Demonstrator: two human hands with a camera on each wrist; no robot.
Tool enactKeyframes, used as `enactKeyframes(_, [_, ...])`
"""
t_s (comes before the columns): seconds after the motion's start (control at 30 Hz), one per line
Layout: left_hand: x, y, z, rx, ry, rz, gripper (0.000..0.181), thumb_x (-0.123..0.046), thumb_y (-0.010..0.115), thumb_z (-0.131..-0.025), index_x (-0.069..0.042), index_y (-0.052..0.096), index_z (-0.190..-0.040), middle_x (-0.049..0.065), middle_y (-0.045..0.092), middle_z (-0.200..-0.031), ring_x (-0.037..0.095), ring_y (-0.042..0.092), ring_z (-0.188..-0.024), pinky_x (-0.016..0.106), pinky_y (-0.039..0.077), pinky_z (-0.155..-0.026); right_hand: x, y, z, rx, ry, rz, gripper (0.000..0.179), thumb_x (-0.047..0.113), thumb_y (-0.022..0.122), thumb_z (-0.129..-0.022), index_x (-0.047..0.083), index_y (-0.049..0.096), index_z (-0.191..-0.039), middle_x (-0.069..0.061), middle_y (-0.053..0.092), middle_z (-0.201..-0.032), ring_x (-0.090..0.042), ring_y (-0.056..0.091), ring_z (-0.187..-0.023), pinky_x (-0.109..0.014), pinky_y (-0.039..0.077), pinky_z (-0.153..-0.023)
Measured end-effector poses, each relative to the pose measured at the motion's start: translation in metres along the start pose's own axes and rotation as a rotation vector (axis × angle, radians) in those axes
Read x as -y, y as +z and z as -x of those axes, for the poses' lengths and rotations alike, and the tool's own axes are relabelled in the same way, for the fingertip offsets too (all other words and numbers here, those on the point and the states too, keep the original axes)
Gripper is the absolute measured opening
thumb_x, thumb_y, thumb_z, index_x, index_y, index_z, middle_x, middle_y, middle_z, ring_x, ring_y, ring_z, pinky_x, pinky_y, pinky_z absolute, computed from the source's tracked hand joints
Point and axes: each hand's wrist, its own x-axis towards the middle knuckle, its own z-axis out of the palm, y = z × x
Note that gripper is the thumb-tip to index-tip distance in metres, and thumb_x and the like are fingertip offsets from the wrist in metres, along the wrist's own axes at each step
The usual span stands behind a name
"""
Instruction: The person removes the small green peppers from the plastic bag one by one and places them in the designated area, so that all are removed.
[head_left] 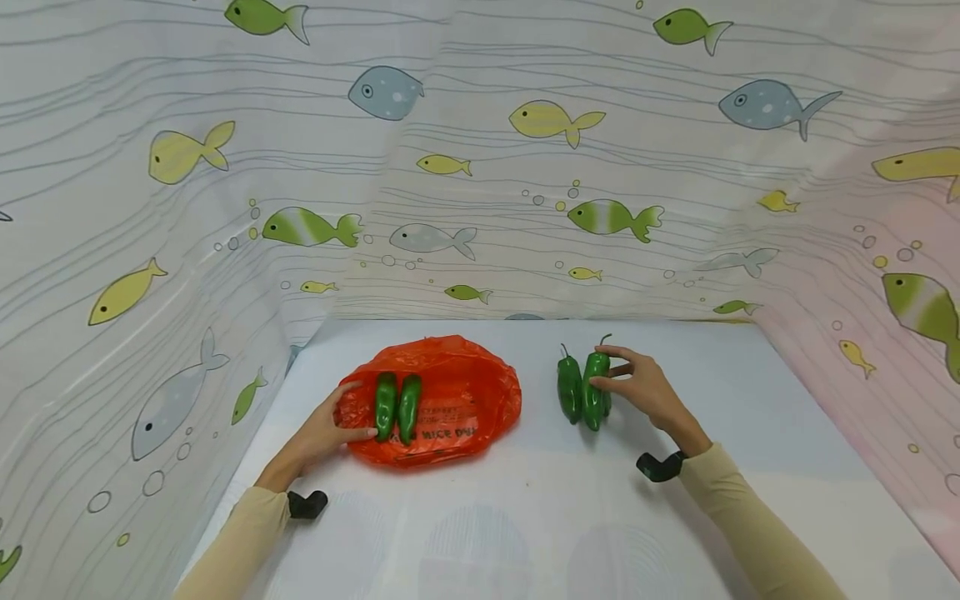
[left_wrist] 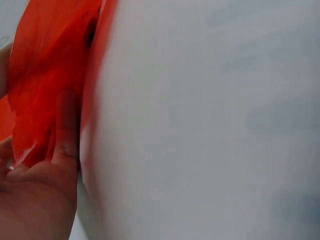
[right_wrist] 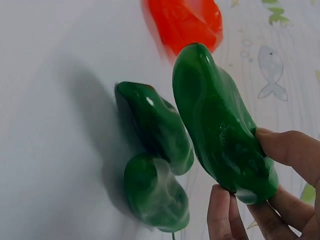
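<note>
My right hand (head_left: 651, 392) pinches a long green pepper (head_left: 596, 387) between thumb and fingers, its stem pointing to the back. In the right wrist view this pepper (right_wrist: 220, 130) is raised above two other green peppers, one dark and bent (right_wrist: 155, 125), the other wrinkled (right_wrist: 156, 195). From the head, one of these peppers (head_left: 569, 387) shows left of the held one, the other mostly hidden behind it. My left hand (head_left: 321, 429) grips the left edge of an open red plastic bag (head_left: 480, 375). Two green peppers (head_left: 386, 407) lie side by side in the bag.
The white table (head_left: 480, 517) extends in front of the bag and the peppers. A fish-patterned curtain (head_left: 480, 183) hangs behind the table and along both sides. Black wrist devices (head_left: 660, 467) sit under both forearms.
</note>
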Motion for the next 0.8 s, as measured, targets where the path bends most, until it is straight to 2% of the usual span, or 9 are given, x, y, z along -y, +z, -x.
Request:
enactKeyframes(0.4, [0.002, 0.001, -0.001, 0.007, 0.021, -0.014, 0.100, -0.031, 0.086, -0.085, -0.017, 0.023, -0.161, 0.023, 0.028, -0.160, 0.045, 0.031, -0.144, 0.068, 0.029, -0.114, -0.008, -0.008, 0.007, -0.029, 0.079, -0.012, 0.072, 0.037, 0.082, -0.089, 0.015, 0.052, -0.151, -0.017, 0.059, -0.139, -0.036, 0.059, -0.121, -0.050, 0.051, -0.093])
enactKeyframes(0.63, [0.000, 0.000, -0.002, 0.015, 0.021, -0.041, 0.100, -0.033, 0.085, -0.085, -0.017, 0.023, -0.161, 0.023, 0.028, -0.161, 0.046, 0.029, -0.144, 0.069, 0.027, -0.114, -0.017, -0.017, 0.008, -0.045, 0.103, -0.002, 0.073, 0.036, 0.081, -0.090, 0.013, 0.050, -0.152, -0.017, 0.050, -0.149, -0.038, 0.055, -0.125, -0.053, 0.050, -0.096])
enactKeyframes(0.8, [-0.001, -0.002, -0.003, 0.021, 0.011, -0.046, 0.101, -0.033, 0.086, -0.085, -0.016, 0.022, -0.162, 0.023, 0.031, -0.160, 0.045, 0.033, -0.143, 0.067, 0.031, -0.113, -0.024, -0.020, 0.006, -0.042, 0.109, 0.008, 0.073, 0.033, 0.081, -0.091, 0.011, 0.049, -0.153, -0.016, 0.046, -0.154, -0.038, 0.056, -0.125, -0.055, 0.050, -0.098])
